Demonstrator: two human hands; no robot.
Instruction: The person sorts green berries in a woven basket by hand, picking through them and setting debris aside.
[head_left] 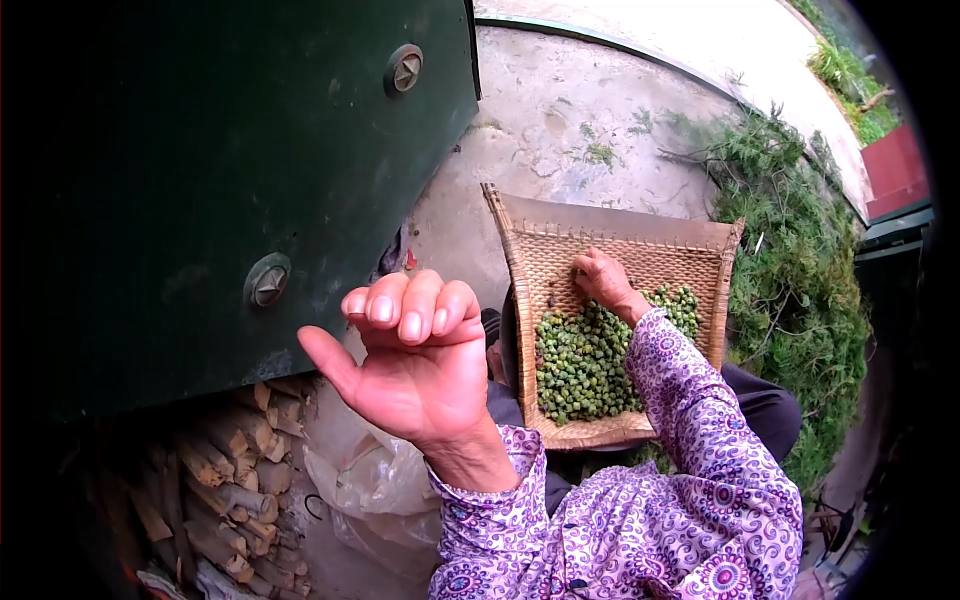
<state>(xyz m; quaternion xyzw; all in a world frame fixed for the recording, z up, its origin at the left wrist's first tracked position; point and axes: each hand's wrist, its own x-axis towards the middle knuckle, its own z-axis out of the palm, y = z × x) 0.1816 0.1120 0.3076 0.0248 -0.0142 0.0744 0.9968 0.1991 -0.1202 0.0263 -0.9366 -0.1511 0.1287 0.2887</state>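
My left hand (415,365) is raised close to the camera, palm towards me. Its fingers are loosely bent and its thumb stands apart, with nothing in it. Past it, a woven wicker scoop basket (655,260) rests over my lap, holding a heap of small round green cones (585,365). My right hand (605,282) reaches into the basket above the heap, at the bare weave. Its fingers are drawn together downwards; whatever is between the fingertips is too small to make out.
Cut leafy evergreen branches (785,290) lie right of the basket. A dark green metal panel (330,140) with round star bosses stands at left. Split firewood (235,480) is stacked below it, beside a clear plastic bag (385,485). Concrete ground (540,130) stretches ahead.
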